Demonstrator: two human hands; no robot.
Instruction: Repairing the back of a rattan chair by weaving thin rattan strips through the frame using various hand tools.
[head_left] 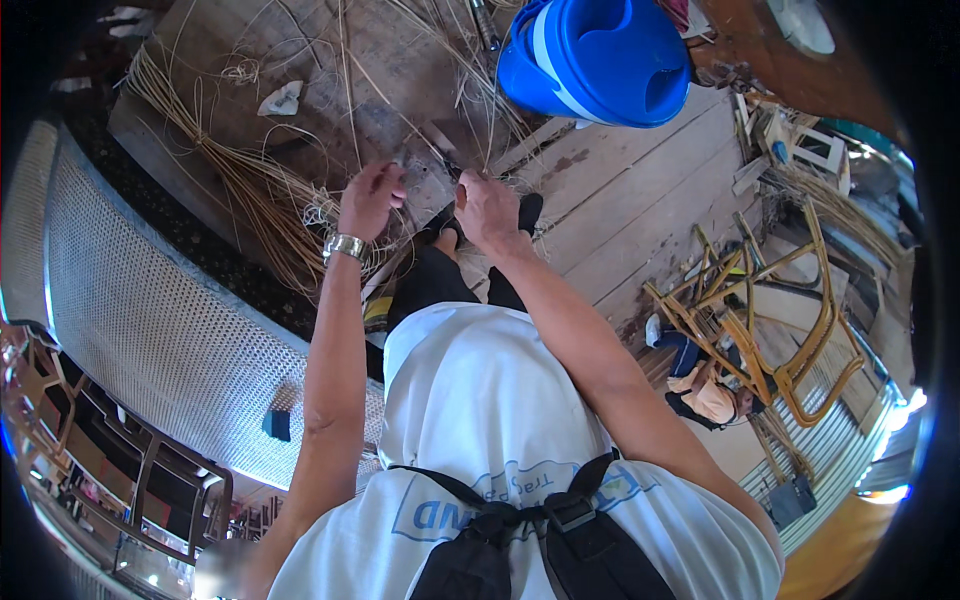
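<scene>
Thin tan strands point(232, 170), bundled together, lie left of the blue jug point(622, 65). Down-left of the jug, the left hand point(370, 203) and right hand point(490, 212) are half curled; whether either grasps a strand, I cannot tell. Blue lettering point(438, 518) marks the white shirt point(465, 370).

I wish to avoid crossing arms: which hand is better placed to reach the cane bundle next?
Probably the left hand: it is nearer the cane bundle, while the right hand is farther right.

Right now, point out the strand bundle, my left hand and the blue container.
Strand bundle point(240, 173), head view: mid-length strands.
Left hand point(367, 207), head view: mid-hand.
Blue container point(606, 62), head view: its top.
</scene>
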